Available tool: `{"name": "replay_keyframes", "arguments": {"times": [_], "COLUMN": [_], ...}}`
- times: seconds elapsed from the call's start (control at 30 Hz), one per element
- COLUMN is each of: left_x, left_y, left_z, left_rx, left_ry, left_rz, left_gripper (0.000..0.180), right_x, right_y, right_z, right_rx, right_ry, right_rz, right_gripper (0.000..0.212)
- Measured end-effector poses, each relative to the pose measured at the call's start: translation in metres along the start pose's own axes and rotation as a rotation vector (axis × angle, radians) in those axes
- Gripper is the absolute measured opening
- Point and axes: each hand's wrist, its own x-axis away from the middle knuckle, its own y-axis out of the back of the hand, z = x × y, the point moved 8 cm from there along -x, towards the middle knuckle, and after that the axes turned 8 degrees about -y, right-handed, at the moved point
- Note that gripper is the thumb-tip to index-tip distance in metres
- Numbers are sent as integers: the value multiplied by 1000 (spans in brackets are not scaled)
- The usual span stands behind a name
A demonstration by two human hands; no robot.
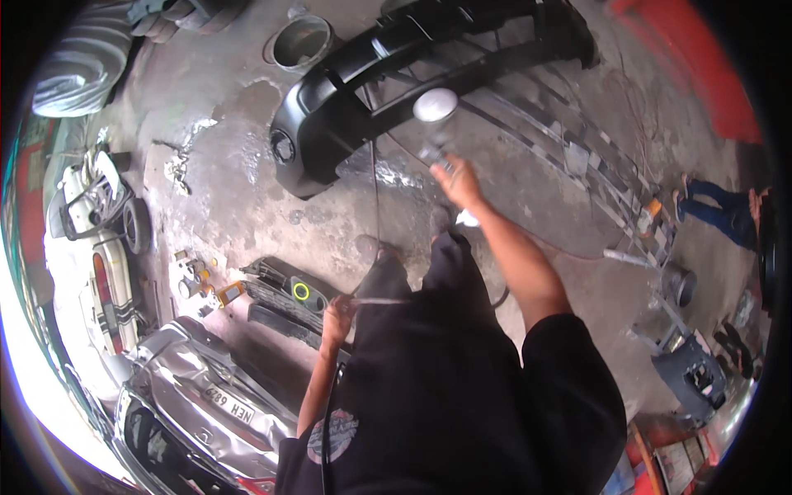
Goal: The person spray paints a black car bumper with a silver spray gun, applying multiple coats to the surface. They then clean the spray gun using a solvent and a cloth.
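Observation:
My right hand (459,181) reaches forward, its fingers wrapped round a spray gun (432,153) with a round, pale-topped cup (436,106). The gun is partly blurred and stands out over the near side of a black car bumper (322,136); whether they touch I cannot tell. Low at my left side, my left hand (337,320) is closed on a thin, pale, hose-like length (379,301) that runs across to my waist. Just beyond that hand lies a dark grille-like car part (285,285) bearing a bright green ring.
Metal stand rails (528,136) extend under and right of the bumper. A bucket (303,43) stands behind it. At left are a scooter (103,272) and a dented silver car panel (206,392). Another person's legs (716,206) show at far right, and a thin hose (377,190) crosses the floor.

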Motion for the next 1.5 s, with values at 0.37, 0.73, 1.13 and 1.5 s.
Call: {"name": "replay_keyframes", "arguments": {"times": [0.37,0.73,1.13,1.5], "left_x": [-35,-32,5,75], "left_y": [-34,-91,24,143], "left_z": [-61,-262,-165,-275], "left_rx": [148,304,368,-60], "left_ry": [-129,-618,-367,-541], "left_rz": [71,680,235,-364], "left_gripper": [33,51,44,75], "right_x": [7,31,180,271], "right_y": [34,285,198,83], "right_z": [181,408,315,174], "right_rx": [-81,283,185,194], "right_ry": [202,338,377,285], "right_rz": [661,281,534,745], "right_gripper": [74,49,56,46]}}
